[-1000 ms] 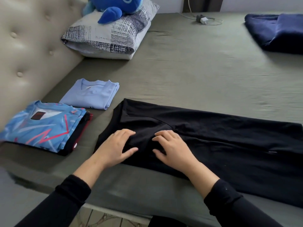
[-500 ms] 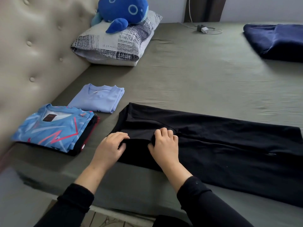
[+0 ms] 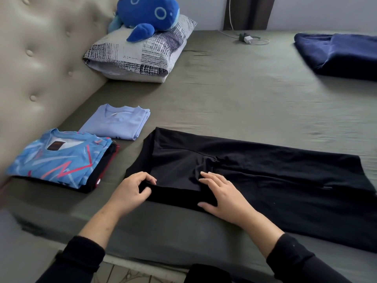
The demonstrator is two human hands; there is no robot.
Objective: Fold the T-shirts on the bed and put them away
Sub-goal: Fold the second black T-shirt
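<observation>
Black cotton T-shirt (image 3: 265, 180): we see its long axis along the bed's near edge, stretching rightward.
Left hand (image 3: 130, 193): pinches the folded sleeve.
Right hand (image 3: 224, 198): flat, pressing.

Left hand (image 3: 130, 190) curled, fingers and thumb pinching, right hand (image 3: 224, 196) flat, fingers spread, black-sleeved forearms extended

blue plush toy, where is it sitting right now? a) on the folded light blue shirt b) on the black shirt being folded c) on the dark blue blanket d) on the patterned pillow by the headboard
d: the blue plush toy rests on top of the patterned pillow next to the headboard, well away from the black shirt under the hands.
</observation>
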